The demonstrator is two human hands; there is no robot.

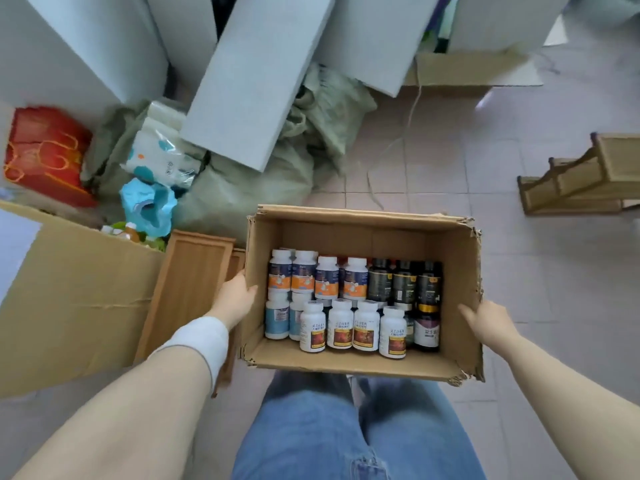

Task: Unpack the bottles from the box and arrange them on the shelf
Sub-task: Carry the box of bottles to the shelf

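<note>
we hold the box [363, 233] with both hands. the left hand [239, 296] grips its left wall, thumb hooked over the rim. the right hand [486, 322] grips its right wall, thumb inside, fingers hidden outside. the bottles [340, 328], white and dark, sit packed in rows inside the box. the wooden shelf [575, 181] lies well apart, right of the box and beyond it.

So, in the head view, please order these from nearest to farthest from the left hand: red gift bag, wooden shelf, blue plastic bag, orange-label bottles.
1. orange-label bottles, inside the box, just right of the left hand.
2. blue plastic bag, ahead, to the left.
3. red gift bag, far left.
4. wooden shelf, far right.
</note>
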